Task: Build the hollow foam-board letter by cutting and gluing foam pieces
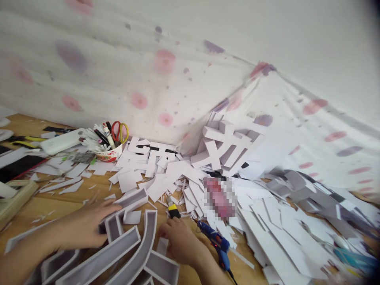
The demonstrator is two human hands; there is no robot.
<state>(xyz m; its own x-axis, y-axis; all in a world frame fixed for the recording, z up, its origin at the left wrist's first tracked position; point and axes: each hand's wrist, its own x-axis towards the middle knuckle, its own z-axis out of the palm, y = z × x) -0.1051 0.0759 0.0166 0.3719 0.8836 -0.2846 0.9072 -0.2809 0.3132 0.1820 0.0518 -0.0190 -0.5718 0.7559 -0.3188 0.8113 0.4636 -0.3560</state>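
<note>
1. Workpiece: white, open-backed, hollow board form with curved and straight channel strokes – lies at the near edge of view, lower left to centre, on the light-brown wooden table.
2. Left hand: half open, thumb and fingers spread at the form's far-left part. Looks in contact; can't tell if it's pinching.
3. Right hand: fingers curled, just right of the curved stroke. Yellow-and-black-handled tool starts right at the knuckles – can't tell if the hand has hold of it.
4. Blue hot-glue gun with a black cord: on its side, right of the right hand, small red light showing.
5. Loose white board offcuts: scattered beyond both hands, heaped to the right.
6. Back of table: red-patterned white cup full of pens, plus red-and-yellow-handled scissors. Finished-looking white block character leans near the flower-printed white cloth.
</note>
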